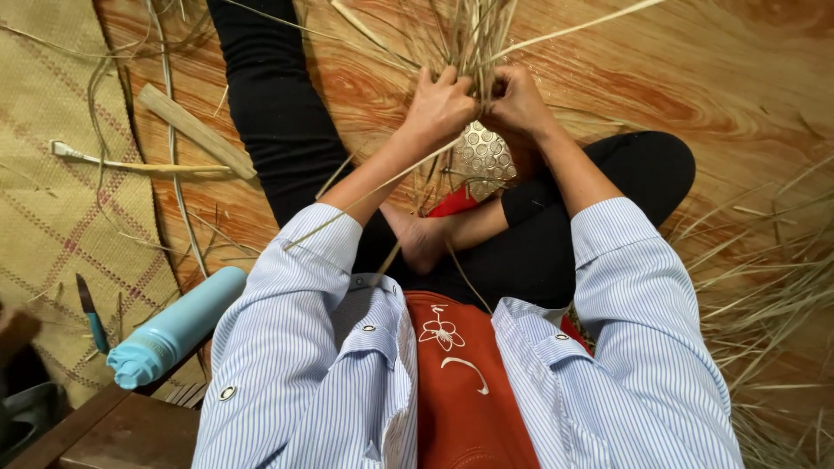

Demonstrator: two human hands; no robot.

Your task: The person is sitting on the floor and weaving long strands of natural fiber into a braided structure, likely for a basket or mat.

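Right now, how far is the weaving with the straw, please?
Done: a small woven patch with open holes shows below the hands. In hand: the left hand and right hand both grip the loose strips rising from it. Left: those long strips are unwoven, and a pile of straw lies on the floor.

Blue-white striped shirt (625, 347), turquoise bottle (174, 328), tan straw strands (473, 35)

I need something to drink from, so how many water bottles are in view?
1: a light blue water bottle lies on its side at lower left, beside the woven mat. Others may be hidden.
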